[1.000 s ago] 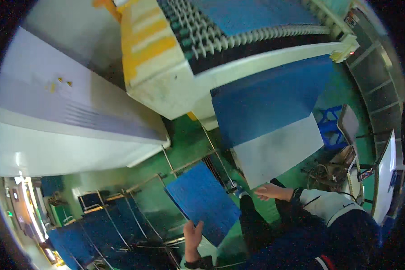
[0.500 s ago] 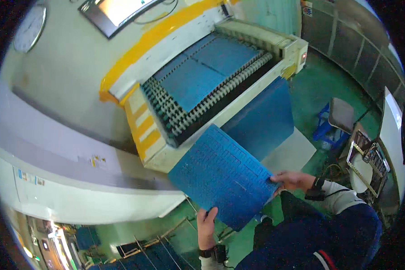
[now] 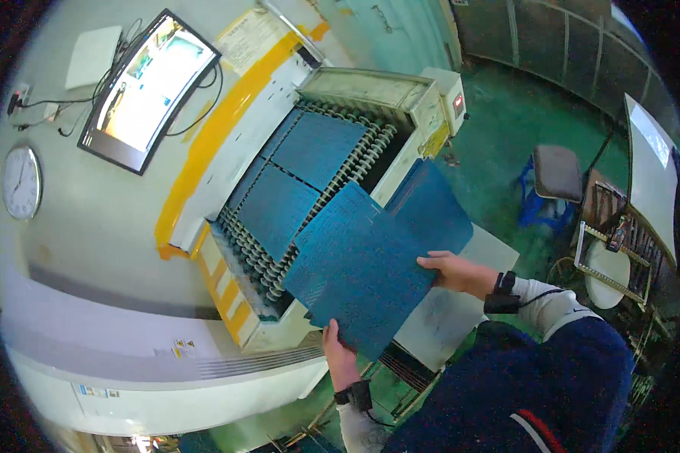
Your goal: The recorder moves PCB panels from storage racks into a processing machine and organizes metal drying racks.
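Note:
Held out in front of me is a thin blue panel (image 3: 359,275) with a fine pattern on its face. My left hand (image 3: 340,356) grips its near left edge, thumb on top. At the right edge, my right hand (image 3: 461,272) pinches the same panel; the fingers beneath are hidden. The panel's far side overlaps the near edge of a roller conveyor (image 3: 374,143) in this view; whether it touches the rollers I cannot tell. Several similar blue panels (image 3: 279,211) lie flat on the rollers. Another blue panel (image 3: 434,204) stands against the conveyor's near side.
A pale grey board (image 3: 487,249) is below the conveyor's near side. To the right are a stool (image 3: 555,174) with blue legs and a cluttered rack (image 3: 612,257). A white machine (image 3: 174,396) runs along the left. A monitor (image 3: 151,90) and a clock (image 3: 23,181) hang on the wall.
My hands have brought the blue panel closer to the rollers, over the conveyor's near edge. The head view has shifted, showing more of the monitor and wall.

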A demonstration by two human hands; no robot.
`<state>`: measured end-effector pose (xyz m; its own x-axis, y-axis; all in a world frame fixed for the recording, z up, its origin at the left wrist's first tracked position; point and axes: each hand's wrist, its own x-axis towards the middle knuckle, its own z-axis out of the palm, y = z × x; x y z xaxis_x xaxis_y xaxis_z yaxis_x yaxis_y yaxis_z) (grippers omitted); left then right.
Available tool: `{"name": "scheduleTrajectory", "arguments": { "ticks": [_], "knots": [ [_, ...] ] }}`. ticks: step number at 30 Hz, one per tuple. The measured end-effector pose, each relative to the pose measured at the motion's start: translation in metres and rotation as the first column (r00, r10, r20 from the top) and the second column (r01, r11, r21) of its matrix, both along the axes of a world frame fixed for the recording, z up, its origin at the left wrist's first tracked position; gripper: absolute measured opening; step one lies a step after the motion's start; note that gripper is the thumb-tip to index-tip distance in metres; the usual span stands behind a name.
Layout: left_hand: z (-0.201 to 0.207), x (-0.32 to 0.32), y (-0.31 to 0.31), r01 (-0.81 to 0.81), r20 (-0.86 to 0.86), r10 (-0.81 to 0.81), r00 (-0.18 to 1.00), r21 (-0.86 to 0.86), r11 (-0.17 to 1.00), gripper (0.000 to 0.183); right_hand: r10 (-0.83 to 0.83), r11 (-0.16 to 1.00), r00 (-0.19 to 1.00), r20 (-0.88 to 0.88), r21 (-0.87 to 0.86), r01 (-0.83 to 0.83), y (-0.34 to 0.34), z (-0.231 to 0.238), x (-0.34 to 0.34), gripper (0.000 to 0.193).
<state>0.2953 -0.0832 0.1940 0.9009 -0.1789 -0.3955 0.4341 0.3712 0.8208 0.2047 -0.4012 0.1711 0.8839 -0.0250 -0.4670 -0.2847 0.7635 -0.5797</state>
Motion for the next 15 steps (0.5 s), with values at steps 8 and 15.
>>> {"name": "scheduleTrajectory", "arguments": {
  "ticks": [8, 15],
  "knots": [
    [-0.022, -0.064, 0.006, 0.017, 0.226, -0.173, 0.959, 0.563, 0.827, 0.032, 0.058, 0.997, 0.998, -0.011, 0.052, -0.057, -0.003, 0.012, 0.022, 0.031],
    [-0.002, -0.078, -0.001, -0.352, -0.174, 0.323, 0.93, -0.167, 0.921, 0.018, 0.011, 0.999, 1.0, 0.014, 0.049, -0.012, -0.022, 0.028, 0.031, 0.03]
  ]
}}
